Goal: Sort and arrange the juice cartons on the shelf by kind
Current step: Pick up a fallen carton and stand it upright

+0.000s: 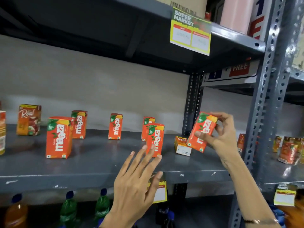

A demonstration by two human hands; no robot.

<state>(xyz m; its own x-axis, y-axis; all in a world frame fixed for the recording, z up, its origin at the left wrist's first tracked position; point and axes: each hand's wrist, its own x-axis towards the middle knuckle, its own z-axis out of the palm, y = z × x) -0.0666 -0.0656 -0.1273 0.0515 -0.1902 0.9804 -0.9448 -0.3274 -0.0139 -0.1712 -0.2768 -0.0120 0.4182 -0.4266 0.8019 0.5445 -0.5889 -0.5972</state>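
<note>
Both forearms are bare, with no sleeves showing. The left hand (134, 183) wears no ring that can be seen. Below the right hand (218, 137), a thin metallic bracelet with a dark band (258, 221) circles the wrist.

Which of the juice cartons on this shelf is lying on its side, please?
The small Real carton at the right end of the shelf, just left of the Maaza carton held in the right hand. The others stand upright.

Carton (2, 132) far left of left hand (136, 181): cut by edge. Price tag (158, 192) half hidden behind left hand's fingers (154, 180). Tag print blurred.
</note>
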